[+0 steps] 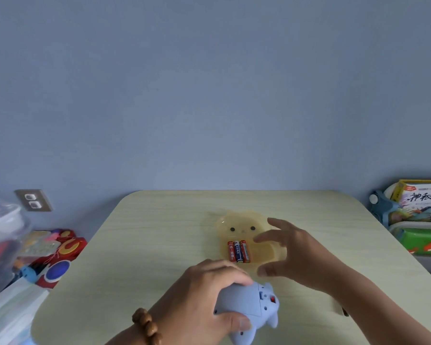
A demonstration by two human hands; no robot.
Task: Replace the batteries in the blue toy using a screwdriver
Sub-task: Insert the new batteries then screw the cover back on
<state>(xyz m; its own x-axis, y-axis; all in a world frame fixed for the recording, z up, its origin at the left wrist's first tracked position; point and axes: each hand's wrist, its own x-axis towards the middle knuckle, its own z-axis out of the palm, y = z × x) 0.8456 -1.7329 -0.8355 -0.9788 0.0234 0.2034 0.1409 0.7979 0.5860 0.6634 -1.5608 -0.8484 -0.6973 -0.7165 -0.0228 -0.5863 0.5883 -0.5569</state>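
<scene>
My left hand (pixel 204 292) grips the blue toy (pixel 249 310) near the table's front edge, underside up, with its battery cover and a small red switch showing. A translucent yellow cat-shaped tray (pixel 239 227) lies further back and holds three batteries (pixel 239 252) side by side, two red and one dark blue. My right hand (pixel 299 255) hovers over the tray's right side with fingers spread and holds nothing. A dark tip under my right forearm (pixel 344 312) may be the screwdriver; most of it is hidden.
The pale wooden table (pixel 159 232) stands against a blue wall. Colourful toys (pixel 52 255) and a clear bag (pixel 3 235) sit to the left. Books and boxes (pixel 421 215) are stacked at the right. A wall socket (pixel 33 200) is at the left.
</scene>
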